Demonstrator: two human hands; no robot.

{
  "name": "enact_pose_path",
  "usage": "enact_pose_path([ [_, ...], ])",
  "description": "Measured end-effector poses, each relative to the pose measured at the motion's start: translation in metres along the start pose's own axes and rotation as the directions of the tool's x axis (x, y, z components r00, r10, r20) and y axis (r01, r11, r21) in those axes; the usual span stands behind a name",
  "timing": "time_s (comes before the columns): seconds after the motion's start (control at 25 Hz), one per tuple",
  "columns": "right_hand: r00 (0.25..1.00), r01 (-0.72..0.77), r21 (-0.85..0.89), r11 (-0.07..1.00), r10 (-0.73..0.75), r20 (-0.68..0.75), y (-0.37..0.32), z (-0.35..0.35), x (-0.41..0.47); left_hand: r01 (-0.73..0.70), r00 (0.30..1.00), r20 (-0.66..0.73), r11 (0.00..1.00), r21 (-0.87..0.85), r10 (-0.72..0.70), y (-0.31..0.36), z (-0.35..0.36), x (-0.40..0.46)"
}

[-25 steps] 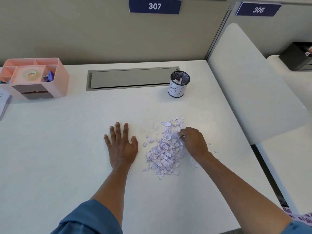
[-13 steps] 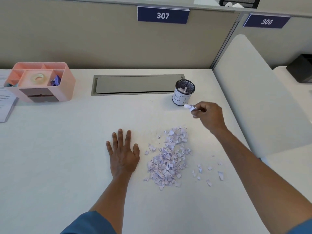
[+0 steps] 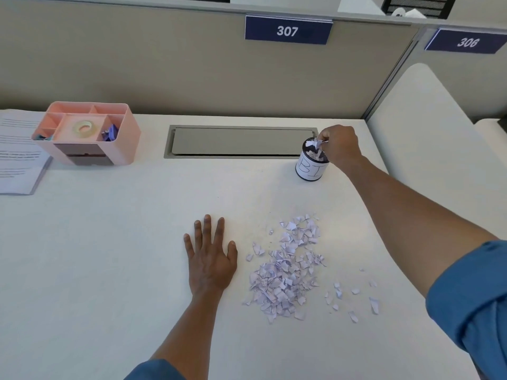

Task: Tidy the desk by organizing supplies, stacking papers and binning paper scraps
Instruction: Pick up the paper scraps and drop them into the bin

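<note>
A pile of pale lilac paper scraps (image 3: 285,270) lies on the white desk (image 3: 109,256), with a few loose bits (image 3: 354,297) scattered to its right. A small black mesh bin (image 3: 311,167) with a white label stands behind the pile and holds scraps. My right hand (image 3: 338,145) hovers over the bin's mouth and pinches a small wad of scraps (image 3: 315,144). Flat on the desk, my left hand (image 3: 210,256) rests with fingers spread, just left of the pile.
A pink desk organizer (image 3: 87,133) with a tape roll (image 3: 83,128) and clips stands at the back left, beside a stack of printed papers (image 3: 16,154). A grey cable hatch (image 3: 238,142) is set into the desk. A white divider panel (image 3: 428,133) borders the right side.
My right hand took a pinch of scraps from the pile and carried it up and back to the bin's mouth. My left hand stayed flat in place.
</note>
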State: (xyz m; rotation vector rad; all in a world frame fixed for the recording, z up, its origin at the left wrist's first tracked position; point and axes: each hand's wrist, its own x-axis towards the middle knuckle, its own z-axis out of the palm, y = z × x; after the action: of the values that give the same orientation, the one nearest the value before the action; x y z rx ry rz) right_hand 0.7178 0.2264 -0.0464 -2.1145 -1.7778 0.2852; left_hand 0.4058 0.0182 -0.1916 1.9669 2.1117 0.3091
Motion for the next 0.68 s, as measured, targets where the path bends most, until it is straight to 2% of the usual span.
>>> enact_pose_path([
  [0.24,0.999,-0.05,0.004,0.999,0.05,0.006,0.007,0.004,0.005,0.002,1.0,-0.003,1.0,-0.002,-0.002,0.0,0.0,0.0],
  [0.36,0.998,-0.007,0.035,0.999,0.009,-0.058,0.004,-0.005,-0.002,0.002,1.0,-0.006,1.0,-0.004,-0.002,0.0,-0.001,-0.001],
  [0.52,0.981,0.057,0.169,0.984,-0.025,-0.19,0.0,-0.007,-0.041,-0.001,1.0,-0.009,1.0,-0.008,0.001,0.0,-0.002,-0.001],
  [0.6,0.985,0.066,0.159,0.985,-0.039,-0.166,0.012,0.005,-0.075,0.001,1.0,-0.007,1.0,-0.007,-0.001,0.0,-0.002,0.0],
  [0.68,0.996,0.01,0.148,0.989,0.003,-0.091,0.038,0.016,-0.112,0.001,1.0,-0.009,1.0,-0.012,-0.001,-0.001,-0.001,-0.001],
])
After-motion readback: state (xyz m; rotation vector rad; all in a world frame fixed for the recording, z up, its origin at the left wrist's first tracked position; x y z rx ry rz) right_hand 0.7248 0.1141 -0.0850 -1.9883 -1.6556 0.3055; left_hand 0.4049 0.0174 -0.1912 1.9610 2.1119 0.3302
